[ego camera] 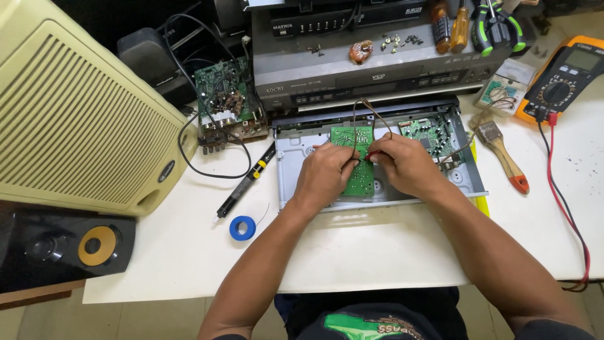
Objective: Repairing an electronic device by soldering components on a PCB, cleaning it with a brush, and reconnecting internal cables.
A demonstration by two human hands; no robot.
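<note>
Left hand point(325, 171) & right hand point(406, 165) pinched on probe leads point(371, 155) over green PCB point(357, 165). Slip risked shorting adjacent pads; looped wires point(363, 116) could've snagged, tugged board.

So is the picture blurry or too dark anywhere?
Head view: mostly sharp and evenly lit; the hands, left and right, and the green board look clear. The white table is bright with soft shadows under the arms. The top left corner is dark, and the edges bend slightly from the wide lens.
</note>
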